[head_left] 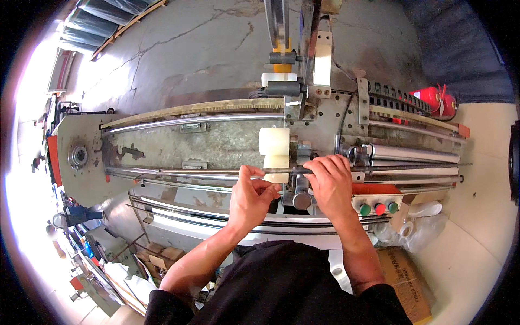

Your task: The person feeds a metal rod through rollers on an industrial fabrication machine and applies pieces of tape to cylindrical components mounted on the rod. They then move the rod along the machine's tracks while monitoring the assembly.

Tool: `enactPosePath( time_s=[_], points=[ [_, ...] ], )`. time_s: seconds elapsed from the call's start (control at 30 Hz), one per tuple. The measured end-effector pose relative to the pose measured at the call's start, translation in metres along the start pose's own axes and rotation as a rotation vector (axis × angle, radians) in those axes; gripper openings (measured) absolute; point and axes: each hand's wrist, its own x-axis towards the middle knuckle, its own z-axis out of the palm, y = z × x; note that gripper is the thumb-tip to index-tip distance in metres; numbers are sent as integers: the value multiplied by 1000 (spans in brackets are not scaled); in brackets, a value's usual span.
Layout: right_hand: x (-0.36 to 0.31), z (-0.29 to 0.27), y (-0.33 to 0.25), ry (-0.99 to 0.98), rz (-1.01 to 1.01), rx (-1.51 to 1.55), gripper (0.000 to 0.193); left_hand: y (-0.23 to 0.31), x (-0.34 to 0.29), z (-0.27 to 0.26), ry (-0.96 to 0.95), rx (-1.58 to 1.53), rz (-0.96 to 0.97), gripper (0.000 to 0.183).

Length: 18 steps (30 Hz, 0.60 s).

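A long, thin dark rod (406,167) runs sideways across the machine, passing in front of the cream rollers (274,142). My left hand (250,201) closes on it just left of the rollers, its thumb side turned toward the lower roller. To the right of the rollers, my right hand (332,183) has its fingers curled over the same rod, beside a short dark sleeve (299,170). Between my hands, a metal bracket with a round knob (301,201) sticks out toward me. The undersides of my fingers are partly hidden.
A control box with green and red buttons (379,208) sits right of my right hand. The machine's end plate (81,157) stands far left. Several rods (179,213) lie along the near edge. A cardboard box (403,281) and plastic bags (425,234) are at lower right.
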Motion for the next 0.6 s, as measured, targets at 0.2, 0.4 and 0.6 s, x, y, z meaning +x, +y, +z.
enactPosePath(
  time_s=[0.2,0.4,0.6],
  points=[
    [-1,-5,-3,9,5,53,34,-1,7,-1,100,469,349,40],
    [0,-5,-1,25,-1,76,33,2,20,-12,190,885,702,27],
    [3,-6,3,54,-51,98,34,34,33,-35,179,1027,806,43]
  ],
)
